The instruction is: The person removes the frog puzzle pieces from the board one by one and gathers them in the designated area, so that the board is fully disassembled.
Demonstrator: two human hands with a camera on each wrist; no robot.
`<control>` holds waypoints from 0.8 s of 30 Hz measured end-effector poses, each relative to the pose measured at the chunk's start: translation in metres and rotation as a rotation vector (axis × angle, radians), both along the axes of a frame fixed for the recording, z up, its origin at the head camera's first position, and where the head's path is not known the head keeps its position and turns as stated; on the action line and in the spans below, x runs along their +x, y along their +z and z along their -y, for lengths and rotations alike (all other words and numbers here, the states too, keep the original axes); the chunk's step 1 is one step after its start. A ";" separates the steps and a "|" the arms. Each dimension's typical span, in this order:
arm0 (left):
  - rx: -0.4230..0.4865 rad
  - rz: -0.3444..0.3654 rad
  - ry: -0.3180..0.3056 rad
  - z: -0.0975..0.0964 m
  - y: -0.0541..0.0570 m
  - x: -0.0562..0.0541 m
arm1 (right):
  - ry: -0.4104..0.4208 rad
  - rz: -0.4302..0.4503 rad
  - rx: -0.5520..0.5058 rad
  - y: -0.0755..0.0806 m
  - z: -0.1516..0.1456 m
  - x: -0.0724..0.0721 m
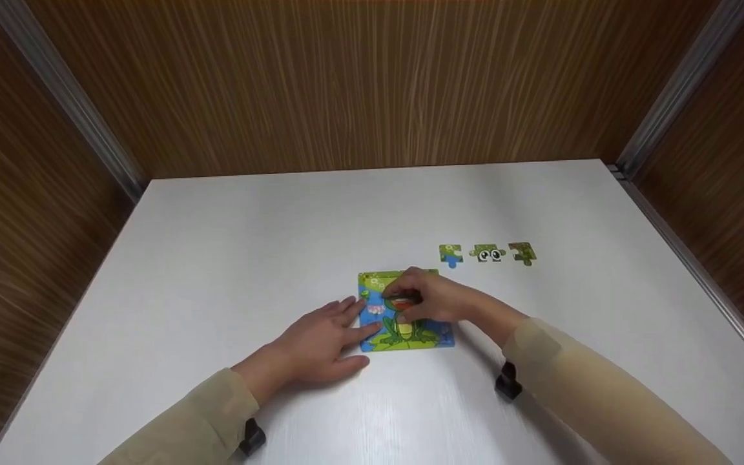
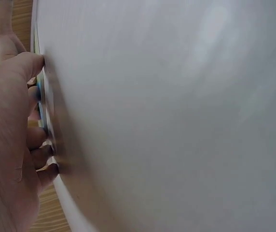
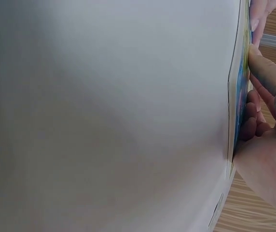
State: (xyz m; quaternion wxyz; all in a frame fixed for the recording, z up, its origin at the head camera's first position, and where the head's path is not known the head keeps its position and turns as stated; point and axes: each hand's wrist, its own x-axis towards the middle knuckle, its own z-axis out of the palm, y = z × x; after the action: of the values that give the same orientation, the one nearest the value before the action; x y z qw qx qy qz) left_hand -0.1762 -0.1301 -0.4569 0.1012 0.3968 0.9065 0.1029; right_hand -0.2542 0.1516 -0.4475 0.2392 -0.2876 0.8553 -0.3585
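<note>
A frog jigsaw puzzle (image 1: 404,342) in a thin frame lies flat on the white table. Over its upper right part, my right hand (image 1: 436,297) pinches a puzzle piece (image 1: 402,303) with red on it, thumb and curled fingers around it; the hand hides much of this piece. My left hand (image 1: 320,342) lies at the puzzle's left side with its fingers extended, some fingertips touching its edge. In the left wrist view, the left hand (image 2: 12,130) sits low along the table. The right wrist view has the right hand (image 3: 268,140) against the puzzle (image 3: 241,92), seen edge-on.
Three loose puzzle pieces lie in a row behind the puzzle to the right: a green and blue one (image 1: 450,254), one with two eyes (image 1: 488,253) and a darker green one (image 1: 523,252). Wood-grain panels (image 1: 372,84) enclose the table (image 1: 249,245) at the back and sides.
</note>
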 end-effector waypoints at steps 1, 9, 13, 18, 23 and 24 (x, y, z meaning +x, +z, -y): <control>-0.001 0.002 0.001 0.000 0.000 0.000 | 0.003 -0.001 0.001 0.001 0.000 0.000; -0.008 0.017 0.003 0.002 0.000 0.002 | 0.017 0.002 -0.016 0.001 0.003 0.003; -0.005 0.019 0.003 0.002 0.000 0.003 | 0.018 0.006 -0.013 0.001 0.004 0.004; -0.004 0.012 0.008 0.003 0.000 0.006 | 0.027 0.011 -0.029 0.001 0.004 0.005; -0.008 0.005 0.011 0.004 0.000 0.007 | 0.033 0.023 -0.053 0.001 0.005 0.006; -0.010 0.006 0.012 0.004 0.000 0.007 | 0.035 0.026 -0.059 0.001 0.006 0.006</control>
State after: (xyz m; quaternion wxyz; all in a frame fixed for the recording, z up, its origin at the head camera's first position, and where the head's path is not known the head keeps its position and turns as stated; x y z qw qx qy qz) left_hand -0.1695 -0.1342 -0.4566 0.1052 0.3906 0.9090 0.1000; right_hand -0.2478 0.1460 -0.4469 0.2480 -0.3048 0.8360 -0.3831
